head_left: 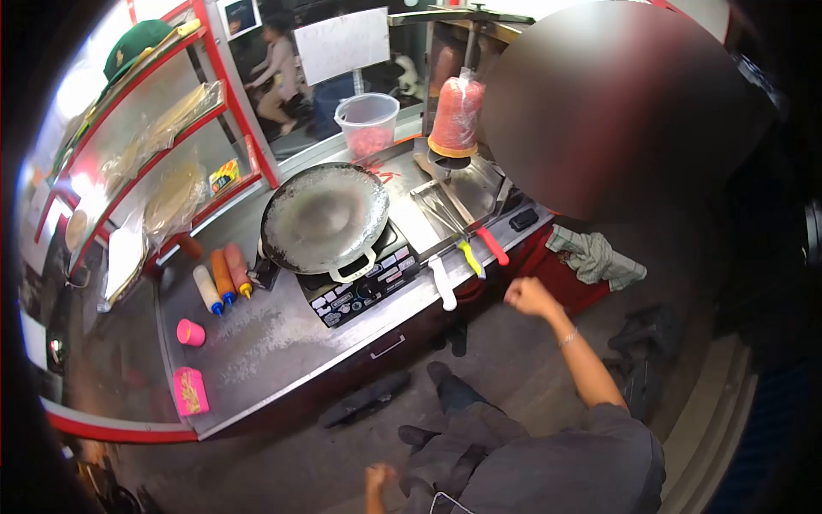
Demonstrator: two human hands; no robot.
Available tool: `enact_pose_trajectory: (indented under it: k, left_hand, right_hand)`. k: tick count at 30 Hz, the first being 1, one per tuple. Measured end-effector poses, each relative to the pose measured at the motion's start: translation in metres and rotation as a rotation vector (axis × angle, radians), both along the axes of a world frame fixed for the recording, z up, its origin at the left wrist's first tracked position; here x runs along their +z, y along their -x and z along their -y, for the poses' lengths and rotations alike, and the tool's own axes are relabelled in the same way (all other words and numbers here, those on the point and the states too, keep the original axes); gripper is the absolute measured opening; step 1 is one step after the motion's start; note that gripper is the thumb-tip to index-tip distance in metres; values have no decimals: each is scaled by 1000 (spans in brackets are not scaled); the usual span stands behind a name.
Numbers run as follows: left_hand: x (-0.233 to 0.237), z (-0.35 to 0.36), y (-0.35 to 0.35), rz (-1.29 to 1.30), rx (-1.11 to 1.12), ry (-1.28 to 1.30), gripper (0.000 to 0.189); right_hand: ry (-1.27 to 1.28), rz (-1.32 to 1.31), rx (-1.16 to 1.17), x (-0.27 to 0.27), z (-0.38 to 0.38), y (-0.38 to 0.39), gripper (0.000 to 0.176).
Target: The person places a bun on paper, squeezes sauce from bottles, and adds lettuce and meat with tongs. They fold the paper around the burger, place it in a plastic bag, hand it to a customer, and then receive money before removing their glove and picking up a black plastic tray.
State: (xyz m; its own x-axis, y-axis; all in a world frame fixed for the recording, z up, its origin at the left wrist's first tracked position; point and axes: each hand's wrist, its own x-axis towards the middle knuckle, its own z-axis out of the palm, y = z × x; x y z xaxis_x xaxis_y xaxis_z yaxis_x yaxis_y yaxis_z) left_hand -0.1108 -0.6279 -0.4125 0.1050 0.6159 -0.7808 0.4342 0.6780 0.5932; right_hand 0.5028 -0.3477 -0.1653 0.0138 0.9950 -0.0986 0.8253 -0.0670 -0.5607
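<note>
My right hand [531,296] hovers in front of the counter's edge, its fingers curled closed with nothing visible in them. Nearest to it are a red-handled knife [492,247], a knife with a yellow-green handle [470,259] and a white-handled knife [443,284], lying on the counter with their handles toward me. Down by my side, away from the counter, my left hand [379,475] is also curled and seems to hold nothing. A large pan [330,218] sits on a black portable stove [368,291].
A plastic-wrapped meat cone [456,120] stands on a vertical spit. Squeeze bottles [223,278], a pink cup [191,332] and a pink container [190,391] stand left. Shelves hold bagged flatbreads [176,199]. A clear bucket [366,120] is behind; a cloth [597,257] lies right.
</note>
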Motion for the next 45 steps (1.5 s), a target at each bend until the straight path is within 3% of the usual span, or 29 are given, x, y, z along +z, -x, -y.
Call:
enact_pose_trajectory:
  k: [1,2,3,5,9,11,13,14,16,17,19,20,21,23,25,31,34,37,38,41,45]
  left_hand:
    - [-10,-21,8,255,369,11,30]
    - [15,-48,-9,94,594,-145,25]
    - [27,-71,-16,106,741,-205,22]
    - [41,-108,-32,125,890,-281,23]
    - [63,-157,-108,127,1000,-255,21]
    - [65,-164,-154,51,768,-184,20]
    - [64,-175,-197,99,738,-211,18]
    - [65,-180,-219,135,616,-241,22]
    - [78,-191,-250,151,366,-297,28]
    - [99,-201,-262,149,378,-298,28]
    - [161,-226,-281,169,78,-372,29]
    - [191,-240,-287,223,44,-400,29]
    - [222,-252,-291,282,7,-421,29]
    - [291,-277,-298,350,0,-553,29]
    - [341,-300,-302,332,13,-702,30]
    - [453,-345,-298,278,98,-1249,47]
    - [476,-330,-277,458,215,-1390,51]
    - [513,-319,-255,320,342,-1569,59]
    - [519,-319,-244,269,339,-1616,70]
    - [524,-318,-206,201,213,-1678,74]
    - [518,-312,-169,302,247,-1665,69]
  right_hand:
    - [-126,75,-178,9,-28,-14,12]
    - [-138,174,-263,14,-55,-32,18]
    - [-202,315,-204,8,-82,-54,34]
    - [-278,566,-124,-21,-127,-94,47]
    - [-120,746,67,-48,-166,-139,55]
    - [-133,713,106,-54,-169,-149,49]
    - [-187,726,150,-54,-174,-157,44]
    - [-201,738,172,-49,-182,-162,44]
    - [-145,610,185,-35,-178,-169,44]
    - [-149,609,197,-24,-174,-173,44]
    - [-270,236,112,7,-165,-180,50]
    - [-294,159,45,27,-156,-175,62]
    - [-287,165,46,54,-144,-162,62]
    - [-243,-85,-12,112,-124,-124,60]
    - [-123,-656,80,144,-120,-85,61]
    - [-103,-1101,583,213,-158,46,62]
    - [-130,-1295,679,235,-159,98,62]
    - [-208,-1273,839,256,-147,140,67]
    - [-192,-1275,891,259,-145,151,68]
    - [-152,-1325,916,274,-131,187,66]
    - [-148,-1328,952,277,-124,229,67]
